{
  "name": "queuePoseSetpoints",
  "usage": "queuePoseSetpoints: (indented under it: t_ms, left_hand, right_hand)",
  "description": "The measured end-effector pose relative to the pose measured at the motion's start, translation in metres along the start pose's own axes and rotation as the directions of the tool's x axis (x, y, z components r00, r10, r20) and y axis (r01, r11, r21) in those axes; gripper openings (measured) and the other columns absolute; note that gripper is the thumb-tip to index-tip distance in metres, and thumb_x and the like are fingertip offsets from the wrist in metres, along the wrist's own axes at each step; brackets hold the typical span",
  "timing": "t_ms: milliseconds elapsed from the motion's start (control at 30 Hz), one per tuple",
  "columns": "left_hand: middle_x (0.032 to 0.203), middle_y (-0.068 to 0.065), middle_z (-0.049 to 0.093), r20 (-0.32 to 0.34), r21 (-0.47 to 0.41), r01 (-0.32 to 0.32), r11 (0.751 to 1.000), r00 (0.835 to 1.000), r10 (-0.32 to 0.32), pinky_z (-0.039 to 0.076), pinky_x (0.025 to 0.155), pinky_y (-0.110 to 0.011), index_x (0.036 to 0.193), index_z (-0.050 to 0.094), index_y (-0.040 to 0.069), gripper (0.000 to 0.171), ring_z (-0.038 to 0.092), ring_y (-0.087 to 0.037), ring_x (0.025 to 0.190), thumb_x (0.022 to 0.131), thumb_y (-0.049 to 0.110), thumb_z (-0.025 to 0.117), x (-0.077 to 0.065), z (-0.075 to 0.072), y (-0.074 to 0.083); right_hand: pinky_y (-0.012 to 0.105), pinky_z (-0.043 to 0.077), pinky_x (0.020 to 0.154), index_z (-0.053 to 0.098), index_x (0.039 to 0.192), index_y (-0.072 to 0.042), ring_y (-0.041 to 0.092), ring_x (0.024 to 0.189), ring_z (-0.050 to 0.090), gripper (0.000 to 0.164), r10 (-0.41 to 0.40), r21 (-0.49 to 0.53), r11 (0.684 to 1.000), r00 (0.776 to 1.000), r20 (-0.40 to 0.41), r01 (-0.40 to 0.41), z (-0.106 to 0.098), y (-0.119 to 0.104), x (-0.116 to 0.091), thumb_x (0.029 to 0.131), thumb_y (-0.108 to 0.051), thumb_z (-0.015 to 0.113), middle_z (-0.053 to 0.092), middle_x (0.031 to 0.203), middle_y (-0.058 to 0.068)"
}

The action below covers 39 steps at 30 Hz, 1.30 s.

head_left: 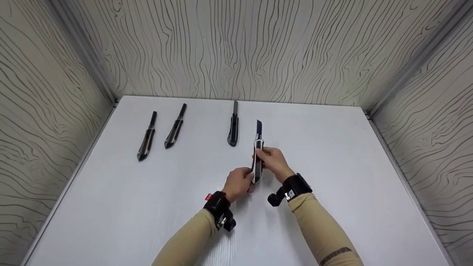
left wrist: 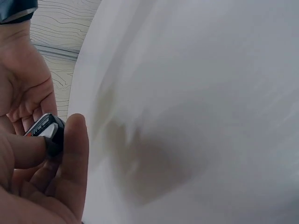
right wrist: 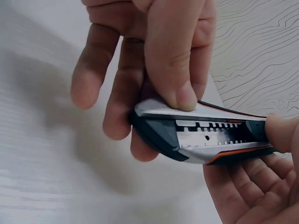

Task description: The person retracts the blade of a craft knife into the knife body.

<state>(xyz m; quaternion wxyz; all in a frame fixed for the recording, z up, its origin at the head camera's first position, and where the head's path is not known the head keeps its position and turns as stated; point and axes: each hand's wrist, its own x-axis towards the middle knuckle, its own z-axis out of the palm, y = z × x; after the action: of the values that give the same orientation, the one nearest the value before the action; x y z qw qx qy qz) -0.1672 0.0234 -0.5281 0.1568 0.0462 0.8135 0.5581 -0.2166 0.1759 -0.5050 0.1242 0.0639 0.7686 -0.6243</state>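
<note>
A utility knife with a silver, black and orange handle is held above the white table, its dark blade extended toward the back wall. My left hand pinches the rear end of the handle between thumb and fingers. Further forward, my right hand grips the handle, its thumb on the black slider. In the right wrist view the toothed slot of the handle faces up. The left wrist view shows only the handle's rear end between the fingers; the blade is out of sight there.
Three more utility knives lie on the table with blades out: one at far left, a second beside it, and a third nearer the middle. Patterned panels enclose the back and sides.
</note>
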Motion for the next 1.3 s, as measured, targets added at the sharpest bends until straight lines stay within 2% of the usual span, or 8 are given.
queuePoseSetpoints:
  t_ms: [167, 300, 433, 633, 733, 833, 1133, 1300]
  left_hand:
    - [0.081, -0.008, 0.07, -0.004, 0.035, -0.017, 0.999, 1.0, 0.017, 0.047, 0.056, -0.022, 0.11, 0.067, 0.003, 0.021, 0.063, -0.014, 0.063, 0.099, 0.013, 0.052, 0.0, 0.0, 0.001]
    - [0.089, -0.011, 0.07, 0.027, -0.081, 0.036, 0.996, 0.999, -0.034, 0.048, 0.057, -0.022, 0.119, 0.063, 0.002, 0.026, 0.062, -0.014, 0.066, 0.1, 0.014, 0.051, 0.0, 0.003, 0.0]
    - [0.092, -0.014, 0.068, 0.068, -0.251, 0.109, 0.962, 0.993, -0.095, 0.05, 0.058, -0.025, 0.127, 0.056, -0.001, 0.031, 0.06, -0.015, 0.068, 0.1, 0.015, 0.049, 0.0, 0.005, -0.003]
    - [0.083, -0.007, 0.062, 0.073, -0.298, 0.102, 0.949, 0.994, -0.084, 0.052, 0.06, -0.024, 0.112, 0.061, -0.004, 0.027, 0.06, -0.013, 0.068, 0.102, 0.015, 0.045, 0.002, 0.007, -0.006]
    - [0.081, -0.008, 0.059, 0.114, -0.382, 0.116, 0.917, 0.99, -0.078, 0.051, 0.06, -0.025, 0.106, 0.059, -0.006, 0.025, 0.058, -0.013, 0.065, 0.102, 0.012, 0.042, 0.003, 0.007, -0.006]
    - [0.083, -0.01, 0.058, 0.13, -0.427, 0.119, 0.896, 0.989, -0.069, 0.052, 0.061, -0.027, 0.109, 0.057, -0.007, 0.025, 0.056, -0.014, 0.064, 0.103, 0.01, 0.041, 0.002, 0.007, -0.007]
    - [0.081, -0.009, 0.057, 0.121, -0.407, 0.099, 0.908, 0.991, -0.054, 0.049, 0.06, -0.026, 0.106, 0.058, -0.007, 0.024, 0.053, -0.014, 0.064, 0.104, 0.01, 0.041, -0.001, 0.008, -0.006]
    - [0.085, -0.012, 0.06, 0.112, -0.39, 0.098, 0.916, 0.992, -0.058, 0.055, 0.065, -0.029, 0.109, 0.059, -0.007, 0.025, 0.059, -0.014, 0.068, 0.104, 0.01, 0.041, 0.0, 0.009, -0.006]
  right_hand:
    - [0.025, 0.056, 0.07, 0.063, 0.115, 0.006, 0.011, 0.076, 0.066, 0.037, -0.003, 0.016, 1.0, 1.0, -0.027, 0.004, 0.001, 0.001, -0.001, 0.099, -0.027, 0.057, 0.071, 0.097, 0.01]
    - [0.024, 0.055, 0.068, 0.065, 0.114, 0.003, 0.01, 0.075, 0.063, 0.035, 0.016, 0.002, 1.0, 0.998, -0.065, -0.016, 0.004, -0.001, -0.002, 0.098, -0.027, 0.058, 0.071, 0.096, 0.009]
    - [0.023, 0.053, 0.067, 0.066, 0.114, 0.001, 0.01, 0.075, 0.062, 0.033, 0.025, -0.024, 0.999, 0.996, -0.081, -0.027, 0.007, -0.003, -0.002, 0.099, -0.028, 0.057, 0.071, 0.097, 0.008]
    - [0.023, 0.052, 0.066, 0.066, 0.113, 0.0, 0.01, 0.072, 0.061, 0.032, 0.046, -0.028, 0.998, 0.995, -0.087, -0.049, 0.01, -0.004, -0.002, 0.1, -0.028, 0.055, 0.07, 0.094, 0.007]
    - [0.024, 0.052, 0.066, 0.066, 0.112, -0.001, 0.01, 0.073, 0.061, 0.032, 0.053, -0.015, 0.998, 0.995, -0.082, -0.054, 0.01, -0.002, -0.002, 0.1, -0.028, 0.055, 0.069, 0.094, 0.006]
    - [0.024, 0.052, 0.067, 0.066, 0.109, 0.0, 0.011, 0.073, 0.06, 0.032, 0.038, -0.004, 0.999, 0.997, -0.063, -0.038, 0.011, -0.001, -0.003, 0.1, -0.029, 0.055, 0.069, 0.092, 0.005]
    - [0.025, 0.052, 0.072, 0.064, 0.115, 0.002, 0.012, 0.081, 0.061, 0.036, 0.041, -0.006, 0.999, 0.999, -0.035, -0.041, 0.01, 0.001, -0.002, 0.1, -0.03, 0.054, 0.07, 0.101, 0.008]
    - [0.026, 0.052, 0.075, 0.064, 0.117, 0.002, 0.013, 0.085, 0.061, 0.036, 0.047, 0.001, 0.999, 0.998, -0.039, -0.047, 0.009, 0.002, -0.001, 0.1, -0.028, 0.054, 0.07, 0.103, 0.008]
